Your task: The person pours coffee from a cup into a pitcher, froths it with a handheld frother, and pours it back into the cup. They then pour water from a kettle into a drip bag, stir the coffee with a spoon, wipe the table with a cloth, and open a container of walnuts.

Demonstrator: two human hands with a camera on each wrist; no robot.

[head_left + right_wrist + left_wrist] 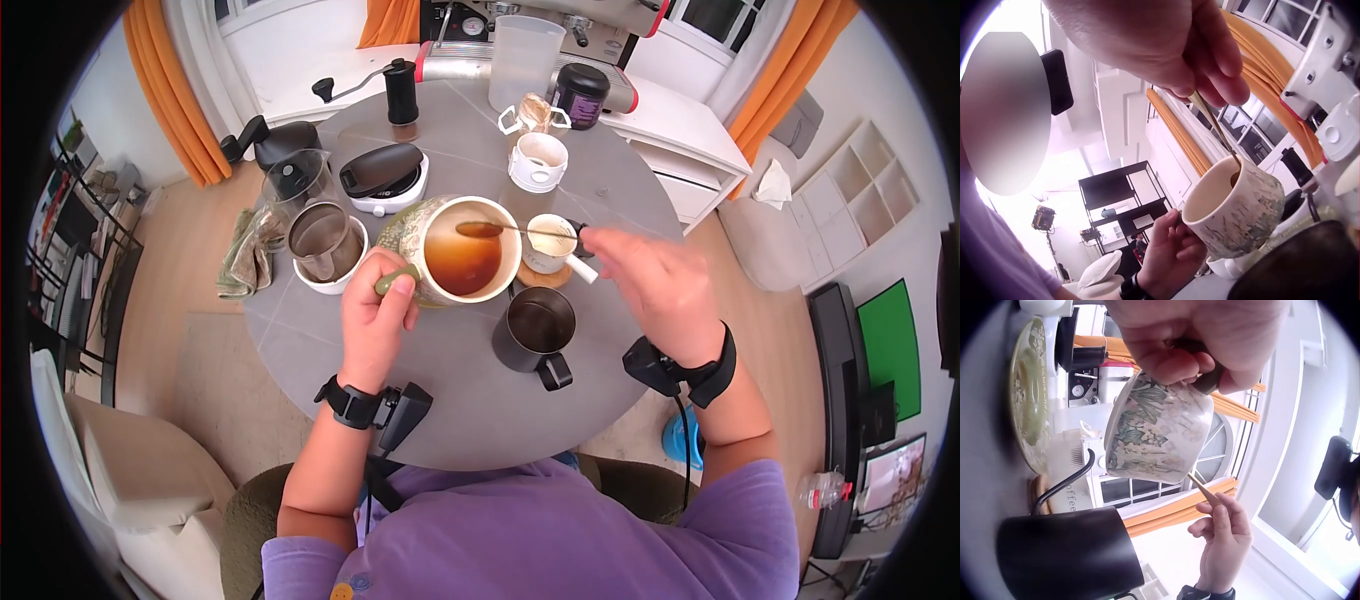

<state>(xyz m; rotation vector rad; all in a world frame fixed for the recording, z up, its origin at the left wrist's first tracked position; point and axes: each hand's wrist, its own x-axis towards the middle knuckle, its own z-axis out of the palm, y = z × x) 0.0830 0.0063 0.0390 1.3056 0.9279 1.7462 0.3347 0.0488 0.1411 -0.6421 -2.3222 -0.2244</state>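
Observation:
My left hand (375,312) grips the green handle of a flower-patterned cup (1157,434) with brown liquid in it. The cup is raised off the table, and the left wrist view shows its green saucer (1030,381) standing apart below. My right hand (658,290) pinches the long handle of a gold spoon (482,230) from the right. The spoon's bowl is inside the cup, close to the liquid, with its handle crossing the rim. Just in front of the cup stands a black metal pitcher (535,335). A white handled cup (547,258) sits on a wooden coaster beside it.
Toward the left are a white bowl (335,285) holding a metal cup, a black-topped white device (385,180), a glass server and a black kettle (285,145). At the back stand a hand grinder (402,95), a translucent pitcher (522,65) and a dark jar (582,95).

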